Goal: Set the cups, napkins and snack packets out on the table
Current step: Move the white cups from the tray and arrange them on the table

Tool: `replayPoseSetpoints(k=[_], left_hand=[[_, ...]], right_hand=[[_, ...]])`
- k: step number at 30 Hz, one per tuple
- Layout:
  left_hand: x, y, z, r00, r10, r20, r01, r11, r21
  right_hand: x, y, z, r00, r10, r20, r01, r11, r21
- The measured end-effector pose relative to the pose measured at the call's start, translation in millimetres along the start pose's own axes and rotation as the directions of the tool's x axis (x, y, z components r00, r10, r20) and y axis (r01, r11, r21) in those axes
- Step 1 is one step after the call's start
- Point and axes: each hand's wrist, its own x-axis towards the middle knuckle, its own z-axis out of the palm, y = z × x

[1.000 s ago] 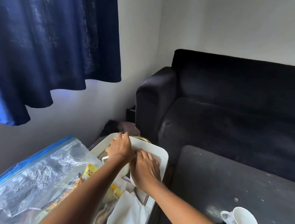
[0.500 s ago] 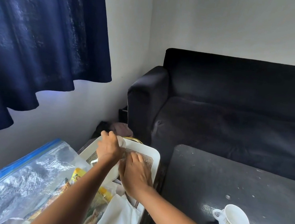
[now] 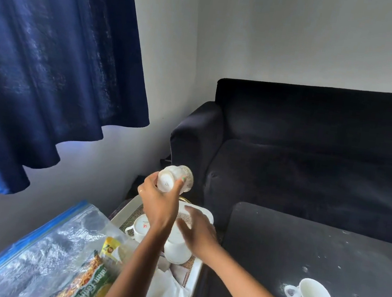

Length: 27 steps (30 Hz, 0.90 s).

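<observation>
My left hand (image 3: pixel 159 203) has now lifted a small white porcelain cup (image 3: pixel 175 179) above the white rectangular tray (image 3: pixel 195 271), fingers clamped around it. My right hand (image 3: pixel 199 232), blurred, fingers apart, has stayed low over the tray.

1. A dark navy fabric curtain (image 3: pixel 50 65) hangs at far left, daylight glowing blue along its lower left edge.
2. Plain pale grey walls (image 3: pixel 307 33) meet in a far corner.
3. A black upholstered sofa (image 3: pixel 315 152) stands against the far right wall.
4. A black dusty tabletop (image 3: pixel 313 253) lies near right.
</observation>
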Motion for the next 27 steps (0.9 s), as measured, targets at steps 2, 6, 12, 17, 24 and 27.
replayPoseSetpoints(k=[2, 6, 12, 17, 24, 27], left_hand=[[-10.5, 6.5, 1.5, 0.997, -0.066, 0.033, 0.069, 0.990, -0.122], [-42.7, 19.2, 3.1, 0.960, -0.211, 0.183, 0.264, 0.898, -0.353], [-105.0, 34.3, 5.6, 0.810, -0.356, 0.465, 0.561, 0.701, -0.441], [-154.5, 32.4, 4.4, 0.698, -0.341, 0.630, 0.673, 0.613, -0.413], [-203.7, 33.2, 7.9, 0.651, -0.361, 0.667, 0.655, 0.712, -0.254], [-217.4, 38.0, 9.7, 0.660, -0.342, 0.669, 0.573, 0.805, -0.153]], right_hand=[[-4.4, 2.7, -16.7, 0.996, 0.060, -0.065, -0.045, 0.977, 0.207], [-24.7, 4.8, -50.5, 0.987, 0.156, -0.031, -0.095, 0.733, 0.674], [-77.4, 11.6, -86.0, 0.985, 0.171, 0.008, -0.097, 0.519, 0.849], [-119.5, 28.4, -104.2, 0.986, 0.165, -0.021, -0.055, 0.444, 0.894], [-156.2, 59.0, -120.5, 0.974, 0.195, -0.118, 0.012, 0.473, 0.881], [-165.9, 67.6, -127.5, 0.965, 0.196, -0.175, 0.042, 0.544, 0.838]])
